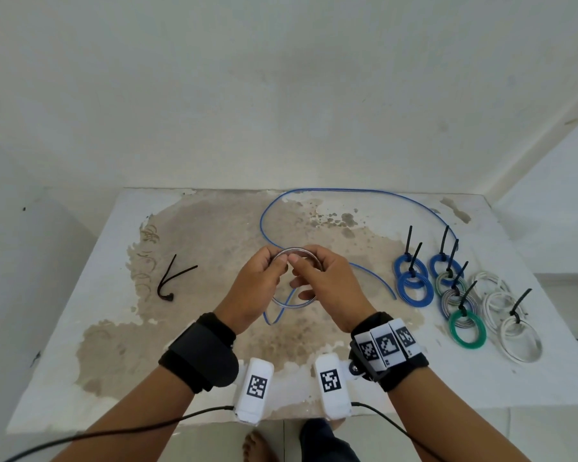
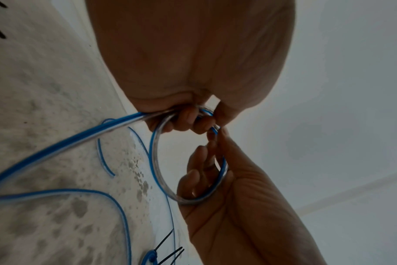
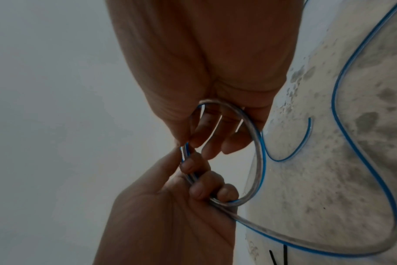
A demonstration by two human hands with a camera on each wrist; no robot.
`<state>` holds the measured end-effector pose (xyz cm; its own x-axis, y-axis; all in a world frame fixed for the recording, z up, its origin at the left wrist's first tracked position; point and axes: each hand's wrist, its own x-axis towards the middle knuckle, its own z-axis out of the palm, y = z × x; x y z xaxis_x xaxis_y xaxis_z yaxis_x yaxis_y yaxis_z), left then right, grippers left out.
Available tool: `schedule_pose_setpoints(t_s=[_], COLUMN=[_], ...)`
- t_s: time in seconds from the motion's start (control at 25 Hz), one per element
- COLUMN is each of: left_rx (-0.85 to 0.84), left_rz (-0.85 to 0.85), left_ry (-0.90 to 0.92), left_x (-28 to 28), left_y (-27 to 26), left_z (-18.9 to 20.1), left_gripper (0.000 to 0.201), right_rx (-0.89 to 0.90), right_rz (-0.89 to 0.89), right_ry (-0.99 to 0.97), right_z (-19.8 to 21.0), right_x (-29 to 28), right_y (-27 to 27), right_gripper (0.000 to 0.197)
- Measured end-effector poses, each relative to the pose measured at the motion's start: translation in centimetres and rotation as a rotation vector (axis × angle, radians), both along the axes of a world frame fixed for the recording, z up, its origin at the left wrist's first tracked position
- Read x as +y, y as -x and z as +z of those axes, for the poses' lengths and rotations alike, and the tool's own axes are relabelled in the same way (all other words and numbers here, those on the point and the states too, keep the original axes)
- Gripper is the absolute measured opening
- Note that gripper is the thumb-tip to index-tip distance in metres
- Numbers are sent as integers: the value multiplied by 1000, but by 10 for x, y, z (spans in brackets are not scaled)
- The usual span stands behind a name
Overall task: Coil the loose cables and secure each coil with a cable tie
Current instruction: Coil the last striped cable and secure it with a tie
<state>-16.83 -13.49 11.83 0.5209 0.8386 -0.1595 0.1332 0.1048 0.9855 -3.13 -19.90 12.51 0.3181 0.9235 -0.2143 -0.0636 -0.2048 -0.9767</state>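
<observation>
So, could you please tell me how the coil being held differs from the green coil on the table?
The held coil is clear with a blue stripe and sits between the left hand and right hand; the green coil is solid green and lies on the table. The held coil has no tie and trails loose cable; the green coil carries a black cable tie. Both are round loops.
</observation>
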Motion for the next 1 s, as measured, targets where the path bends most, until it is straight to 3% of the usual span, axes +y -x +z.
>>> schedule_pose_setpoints(t_s=[0.08,0.28,0.48,0.56,0.76,1.0], left_rx=[-21,9,-74,-55,-39,-47], left_rz=[14,7,-196,-258,-285,-300], left_ry=[47,-32,311,370,376,397], left_x=[1,9,13,17,21,21], left_y=[2,4,9,11,12,12], left_z=[-2,-4,5,8,9,8], left_gripper=[23,25,23,25,25,26], right_rx=[46,163,346,286,-56,-159], right_rz=[-13,-22,-56,-21,38,103], right_ry=[-8,-21,-15,11,-23,0], right_z=[-1,-1,-9,-10,-10,-9], right_x=[0,0,-2,-5,-7,-11], right_y=[1,-1,-4,-6,-13,-14], right_gripper=[19,15,10,10,11,14])
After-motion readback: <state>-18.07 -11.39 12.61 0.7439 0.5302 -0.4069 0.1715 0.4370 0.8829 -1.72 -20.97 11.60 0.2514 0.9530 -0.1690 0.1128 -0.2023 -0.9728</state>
